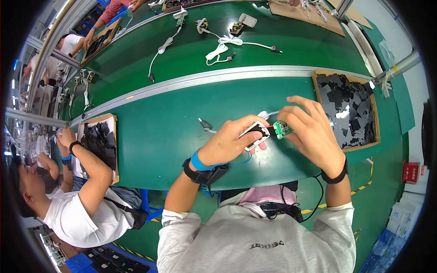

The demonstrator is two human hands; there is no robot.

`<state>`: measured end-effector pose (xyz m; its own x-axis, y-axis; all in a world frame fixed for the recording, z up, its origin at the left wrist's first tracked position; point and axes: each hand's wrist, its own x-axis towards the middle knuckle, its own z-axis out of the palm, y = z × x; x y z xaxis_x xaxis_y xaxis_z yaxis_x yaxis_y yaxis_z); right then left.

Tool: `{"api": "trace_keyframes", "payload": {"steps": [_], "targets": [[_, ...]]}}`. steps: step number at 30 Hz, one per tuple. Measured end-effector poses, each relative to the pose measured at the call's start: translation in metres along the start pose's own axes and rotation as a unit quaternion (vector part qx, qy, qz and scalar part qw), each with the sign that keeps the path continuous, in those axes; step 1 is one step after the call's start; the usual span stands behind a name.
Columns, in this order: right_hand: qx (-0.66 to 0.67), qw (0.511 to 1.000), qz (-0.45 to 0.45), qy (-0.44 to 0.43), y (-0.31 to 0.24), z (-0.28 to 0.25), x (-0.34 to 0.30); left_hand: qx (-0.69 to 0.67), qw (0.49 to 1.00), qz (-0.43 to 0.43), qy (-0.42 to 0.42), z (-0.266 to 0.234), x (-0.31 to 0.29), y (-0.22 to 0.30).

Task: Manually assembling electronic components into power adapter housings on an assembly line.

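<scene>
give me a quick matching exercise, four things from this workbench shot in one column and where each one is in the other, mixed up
Things:
1. green circuit board
2. white housing
3. tray of black sheets
4. blue wristband

Places:
A. on the left wrist
B. in the right hand
C. on the green table to the person's right
D. in the left hand

Pairs: 1-B, 2-D, 3-C, 4-A
</scene>
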<state>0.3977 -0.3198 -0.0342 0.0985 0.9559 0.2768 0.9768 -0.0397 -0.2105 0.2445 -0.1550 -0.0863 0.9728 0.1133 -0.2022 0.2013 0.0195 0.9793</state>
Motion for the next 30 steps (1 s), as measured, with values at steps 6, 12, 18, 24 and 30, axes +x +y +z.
{"api": "trace_keyframes", "payload": {"steps": [6, 12, 18, 24, 30], "targets": [[-0.047, 0.997, -0.045, 0.039, -0.015, 0.005, 0.002, 0.193, 0.973, 0.071, 0.106, 0.002, 0.006, -0.015], [-0.032, 0.997, -0.064, 0.032, -0.041, 0.027, -0.006, 0.191, 0.966, 0.097, 0.144, -0.003, 0.008, -0.018], [0.210, 0.976, -0.056, 0.017, -0.041, 0.031, -0.006, -0.229, 0.954, 0.144, 0.127, 0.003, 0.010, -0.021], [0.165, 0.976, -0.038, 0.134, -0.036, 0.042, 0.004, -0.155, 0.966, 0.162, 0.127, -0.002, 0.006, -0.025], [0.155, 0.977, -0.034, 0.141, -0.035, 0.043, 0.010, -0.175, 0.968, 0.137, 0.121, -0.004, 0.008, -0.023]]}}
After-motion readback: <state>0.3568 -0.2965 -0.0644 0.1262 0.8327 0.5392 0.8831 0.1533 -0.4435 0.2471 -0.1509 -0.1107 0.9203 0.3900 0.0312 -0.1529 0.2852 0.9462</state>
